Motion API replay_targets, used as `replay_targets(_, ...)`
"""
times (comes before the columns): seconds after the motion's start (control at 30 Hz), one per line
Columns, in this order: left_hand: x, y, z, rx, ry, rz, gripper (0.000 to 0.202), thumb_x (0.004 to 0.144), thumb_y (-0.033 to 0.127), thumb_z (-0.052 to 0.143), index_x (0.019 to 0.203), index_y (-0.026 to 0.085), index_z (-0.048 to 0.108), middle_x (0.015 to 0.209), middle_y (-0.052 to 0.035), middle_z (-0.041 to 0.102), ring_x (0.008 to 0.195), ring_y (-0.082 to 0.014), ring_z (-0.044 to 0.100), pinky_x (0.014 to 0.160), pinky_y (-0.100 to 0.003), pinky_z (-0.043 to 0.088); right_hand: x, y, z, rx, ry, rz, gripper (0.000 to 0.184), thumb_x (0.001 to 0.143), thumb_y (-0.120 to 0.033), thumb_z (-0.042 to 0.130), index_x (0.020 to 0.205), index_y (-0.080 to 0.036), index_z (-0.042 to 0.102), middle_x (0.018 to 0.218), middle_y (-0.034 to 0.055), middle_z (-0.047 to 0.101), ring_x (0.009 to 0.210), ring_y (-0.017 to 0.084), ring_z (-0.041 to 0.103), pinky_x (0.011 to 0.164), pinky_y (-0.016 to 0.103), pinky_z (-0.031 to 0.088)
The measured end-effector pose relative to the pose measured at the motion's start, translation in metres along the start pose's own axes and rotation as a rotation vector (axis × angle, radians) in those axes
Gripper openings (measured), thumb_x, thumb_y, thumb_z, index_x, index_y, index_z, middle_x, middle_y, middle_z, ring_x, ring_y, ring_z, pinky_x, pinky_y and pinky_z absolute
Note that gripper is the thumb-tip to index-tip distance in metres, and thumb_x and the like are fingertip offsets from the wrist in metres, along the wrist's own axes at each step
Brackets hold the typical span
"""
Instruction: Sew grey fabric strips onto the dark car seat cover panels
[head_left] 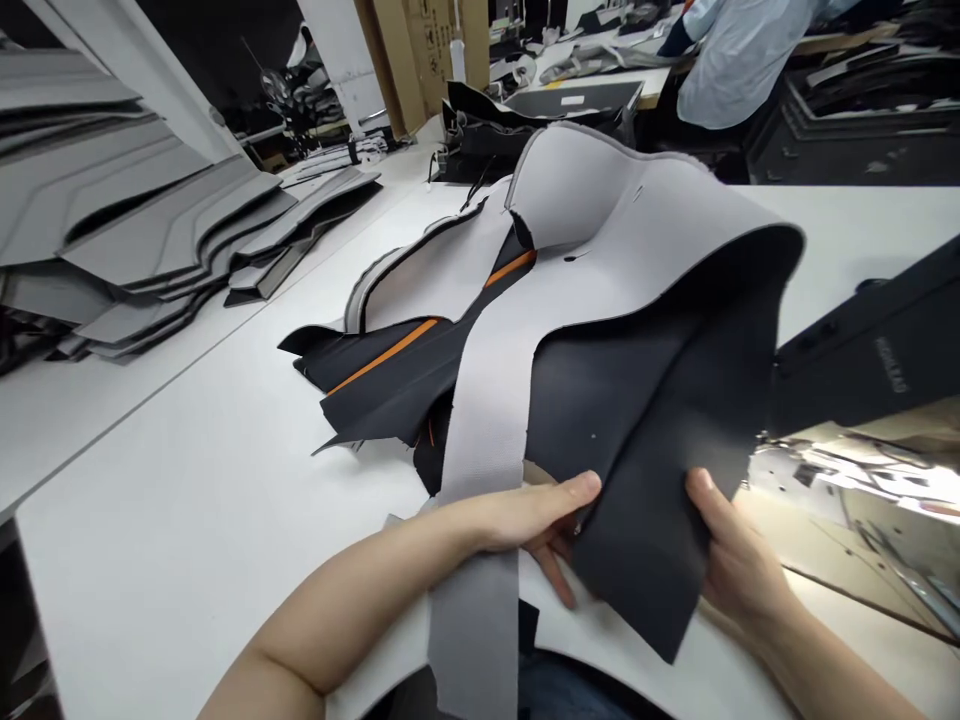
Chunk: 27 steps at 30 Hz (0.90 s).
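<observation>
A large sewn cover piece [622, 400], black on one face and light grey on the other, spreads over the white table. My left hand [551, 510] grips its black part near a seam, thumb on top and fingers underneath. On the right edge of the same black part, my right hand [731, 550] pinches with the thumb in front and the other fingers behind. A long grey strip [487, 430] of the piece hangs down past my left wrist toward my lap. Black panels with an orange stripe [386, 355] lie behind it to the left.
A sewing machine [885, 340] stands close on the right, its metal bed lit. Stacks of grey-and-black cut pieces [172, 220] line the left side of the white table [187, 500]. A black bin [585, 97] sits behind. Another person in a light shirt [742, 60] is at the back right.
</observation>
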<state>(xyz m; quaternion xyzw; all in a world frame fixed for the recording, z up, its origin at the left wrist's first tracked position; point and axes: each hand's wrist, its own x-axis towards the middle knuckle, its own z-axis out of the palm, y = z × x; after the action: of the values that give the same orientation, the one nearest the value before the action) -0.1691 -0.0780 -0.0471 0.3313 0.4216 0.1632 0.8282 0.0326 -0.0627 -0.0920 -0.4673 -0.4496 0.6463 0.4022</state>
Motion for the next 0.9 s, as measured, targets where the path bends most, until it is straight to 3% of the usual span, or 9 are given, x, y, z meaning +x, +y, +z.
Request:
replay_targets(0.13, 0.018, -0.010, 0.005, -0.395, 0.397, 0.296, 0.046, 0.078, 0.054, 0.061, 0.098, 0.013, 0.067, 0.098, -0.0110, 0.069, 0.092, -0.0228, 0.065, 0.085, -0.037, 0.051, 0.000, 0.001, -0.008, -0.229, -0.059, -0.097, 0.057, 0.085, -0.052, 0.052, 0.134, -0.021, 0.047, 0.114, 0.0102, 0.066, 0.108, 0.029, 0.060, 0.090, 0.039, 0.052)
replay_targets(0.23, 0.016, -0.012, 0.013, -0.493, 0.534, 0.455, 0.040, 0.077, 0.045, 0.066, 0.100, 0.013, 0.067, 0.101, -0.0110, 0.069, 0.101, -0.0258, 0.063, 0.092, -0.040, 0.049, -0.001, 0.004, -0.016, -0.469, -0.083, -0.186, 0.056, 0.084, -0.051, 0.056, 0.131, -0.021, 0.050, 0.116, 0.0101, 0.064, 0.115, 0.030, 0.055, 0.095, 0.040, 0.048)
replay_targets(0.33, 0.007, -0.010, 0.022, -0.630, 0.518, 0.457, 0.037, 0.078, 0.042, 0.062, 0.102, 0.014, 0.067, 0.094, -0.0094, 0.071, 0.099, -0.0267, 0.064, 0.090, -0.042, 0.051, -0.004, 0.004, -0.019, -0.596, -0.111, -0.216, 0.053, 0.085, -0.052, 0.052, 0.127, -0.020, 0.054, 0.115, 0.0102, 0.065, 0.116, 0.031, 0.054, 0.098, 0.043, 0.046)
replay_targets(0.47, 0.003, -0.007, 0.025, -0.744, 0.464, 0.324, 0.036, 0.082, 0.039, 0.055, 0.104, 0.012, 0.066, 0.089, -0.0116, 0.071, 0.094, -0.0270, 0.066, 0.086, -0.043, 0.052, -0.003, 0.007, -0.024, -0.600, -0.141, -0.193, 0.054, 0.085, -0.054, 0.050, 0.126, -0.019, 0.055, 0.117, 0.0124, 0.063, 0.120, 0.032, 0.051, 0.100, 0.046, 0.042)
replay_targets(0.6, 0.005, -0.009, 0.022, -0.718, 0.487, 0.320, 0.038, 0.081, 0.041, 0.056, 0.101, 0.011, 0.067, 0.087, -0.0122, 0.071, 0.092, -0.0273, 0.067, 0.087, -0.043, 0.052, -0.003, 0.014, -0.032, -0.582, -0.144, -0.124, 0.054, 0.083, -0.055, 0.053, 0.124, -0.020, 0.057, 0.118, 0.0116, 0.063, 0.123, 0.033, 0.048, 0.103, 0.045, 0.040)
replay_targets(0.73, 0.004, -0.012, 0.019, -0.688, 0.394, 0.332, 0.037, 0.082, 0.044, 0.056, 0.092, 0.010, 0.069, 0.086, -0.0130, 0.071, 0.094, -0.0274, 0.066, 0.089, -0.042, 0.050, -0.011, 0.014, -0.029, -0.491, -0.093, -0.042, 0.057, 0.080, -0.055, 0.055, 0.126, -0.021, 0.056, 0.118, 0.0116, 0.063, 0.124, 0.033, 0.046, 0.100, 0.046, 0.042)
replay_targets(0.9, 0.002, -0.012, 0.020, -0.816, 0.349, 0.247, 0.042, 0.085, 0.045, 0.052, 0.096, 0.008, 0.068, 0.086, -0.0136, 0.071, 0.091, -0.0271, 0.067, 0.086, -0.040, 0.051, -0.019, 0.003, -0.016, -0.380, -0.105, 0.026, 0.058, 0.086, -0.053, 0.049, 0.133, -0.018, 0.049, 0.122, 0.0123, 0.061, 0.130, 0.032, 0.038, 0.109, 0.050, 0.027)
